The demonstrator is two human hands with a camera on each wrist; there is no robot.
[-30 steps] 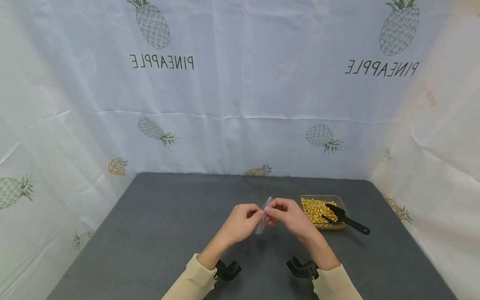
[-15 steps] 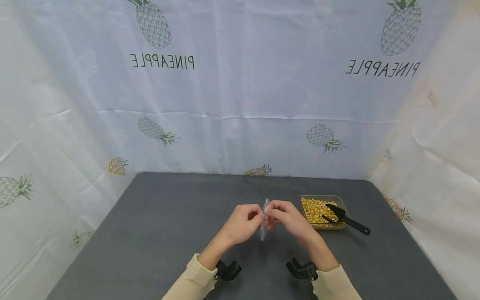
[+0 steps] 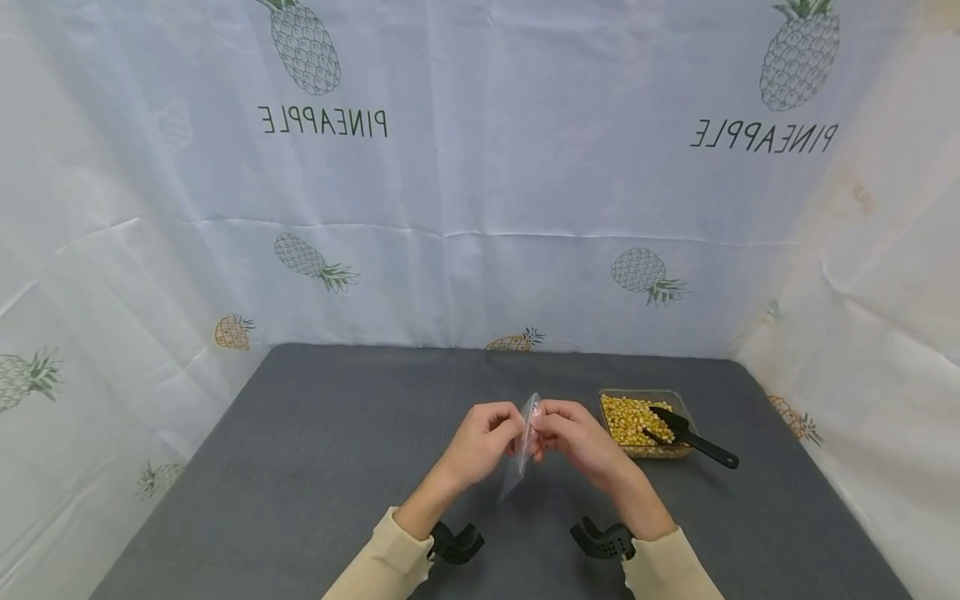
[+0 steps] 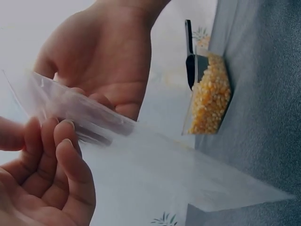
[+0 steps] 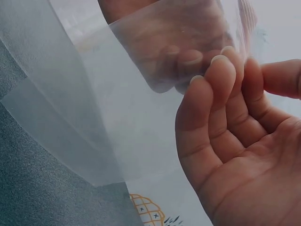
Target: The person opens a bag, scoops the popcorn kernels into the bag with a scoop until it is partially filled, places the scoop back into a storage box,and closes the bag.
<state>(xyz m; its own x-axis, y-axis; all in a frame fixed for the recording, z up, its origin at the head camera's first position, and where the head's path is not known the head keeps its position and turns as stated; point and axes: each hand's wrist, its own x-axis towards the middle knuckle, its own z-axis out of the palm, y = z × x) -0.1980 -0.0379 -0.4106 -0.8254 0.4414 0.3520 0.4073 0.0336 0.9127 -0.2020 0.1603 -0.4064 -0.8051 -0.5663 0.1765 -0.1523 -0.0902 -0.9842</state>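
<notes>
A clear, thin plastic bag (image 3: 527,450) is held upright between my two hands above the table. With thumb and curled fingers, my left hand (image 3: 480,442) pinches its near-left upper edge. On the other side my right hand (image 3: 583,440) pinches the bag near its top. In the left wrist view the bag (image 4: 169,165) tapers down to a corner, and no contents show inside. The right wrist view shows fine ridged lines along the bag's top edge, beside the right fingertips (image 5: 221,73). Whether the bag's mouth is parted, I cannot tell.
Right of my hands stands a clear rectangular container (image 3: 660,453) of yellow corn kernels (image 3: 630,417). A black scoop (image 3: 708,449) lies in it, its handle over the rim. The dark grey table (image 3: 337,433) is walled by pineapple-print curtains (image 3: 480,167).
The bag has turned and spread between my hands, and its lower corner now hangs further down and to the left. Both hands stay almost in place.
</notes>
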